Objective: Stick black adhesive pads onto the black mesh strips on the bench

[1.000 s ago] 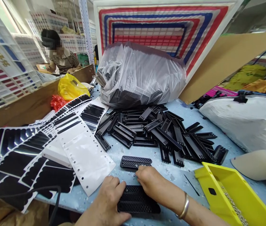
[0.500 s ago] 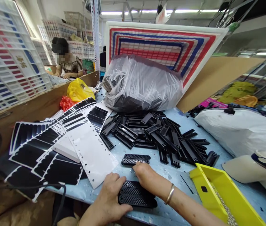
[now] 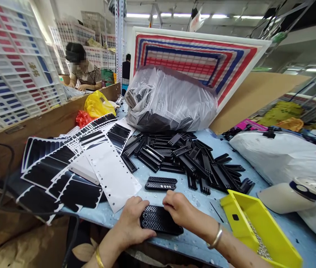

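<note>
At the table's front edge my left hand [image 3: 131, 222] grips the left end of black plastic strips with a diamond-mesh surface [image 3: 158, 219], thumb on the near side. They lie side by side. My right hand [image 3: 178, 206] is above their far right part, fingers pinched together; whatever is between the fingertips is hidden. Just beyond lies another pair of black mesh strips [image 3: 160, 180], with several small shiny metal pieces on it. One tiny metal piece [image 3: 155, 195] rests on the blue table. Past that spreads a heap of black strips [image 3: 186, 156].
To the right stands a yellow bin [image 3: 232, 216] holding small metal parts, with a pale bottle [image 3: 283, 197] behind it. On the left are black sticker sheets [image 3: 81, 191] and a white sheet [image 3: 116, 178]. A filled plastic bag [image 3: 171, 100] sits behind the heap. A co-worker [image 3: 84, 70] sits beyond.
My right hand has drawn back from beside the farther mesh pair to above the strips in my left hand. The view has shifted slightly.
</note>
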Demonstrator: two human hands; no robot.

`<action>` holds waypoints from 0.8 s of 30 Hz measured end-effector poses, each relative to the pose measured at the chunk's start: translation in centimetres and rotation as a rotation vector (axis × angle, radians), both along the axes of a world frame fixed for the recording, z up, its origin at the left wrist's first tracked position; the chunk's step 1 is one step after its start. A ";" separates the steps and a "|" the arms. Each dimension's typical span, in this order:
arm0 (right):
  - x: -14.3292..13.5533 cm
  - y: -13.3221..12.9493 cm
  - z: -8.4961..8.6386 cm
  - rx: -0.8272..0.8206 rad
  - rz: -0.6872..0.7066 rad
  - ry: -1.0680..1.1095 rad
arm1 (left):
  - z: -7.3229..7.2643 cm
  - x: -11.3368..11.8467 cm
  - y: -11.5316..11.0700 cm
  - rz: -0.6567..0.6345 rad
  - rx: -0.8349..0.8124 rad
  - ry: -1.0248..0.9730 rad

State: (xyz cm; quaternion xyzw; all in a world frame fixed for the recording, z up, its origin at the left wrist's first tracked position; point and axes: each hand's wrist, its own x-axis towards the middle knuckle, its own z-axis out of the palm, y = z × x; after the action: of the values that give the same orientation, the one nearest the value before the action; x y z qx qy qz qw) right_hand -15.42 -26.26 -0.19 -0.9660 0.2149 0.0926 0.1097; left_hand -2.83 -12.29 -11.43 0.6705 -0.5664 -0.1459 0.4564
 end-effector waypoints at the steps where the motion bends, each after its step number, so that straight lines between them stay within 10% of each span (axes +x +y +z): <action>1: -0.5 0.4 0.1 0.033 -0.008 -0.016 | 0.0 0.0 0.0 0.004 0.001 0.001; 11: -1.3 0.2 -0.6 0.039 -0.018 -0.062 | 0.1 0.0 0.0 0.001 0.016 -0.001; 24: 5.3 -1.5 -2.9 -0.230 0.045 0.219 | 0.0 0.0 -0.1 -0.004 0.007 0.001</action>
State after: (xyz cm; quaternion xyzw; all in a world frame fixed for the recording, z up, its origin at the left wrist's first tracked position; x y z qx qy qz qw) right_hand -10.09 -27.71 -3.12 -0.9609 0.2130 0.1748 -0.0279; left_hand -2.80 -12.39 -11.39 0.6707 -0.5671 -0.1492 0.4543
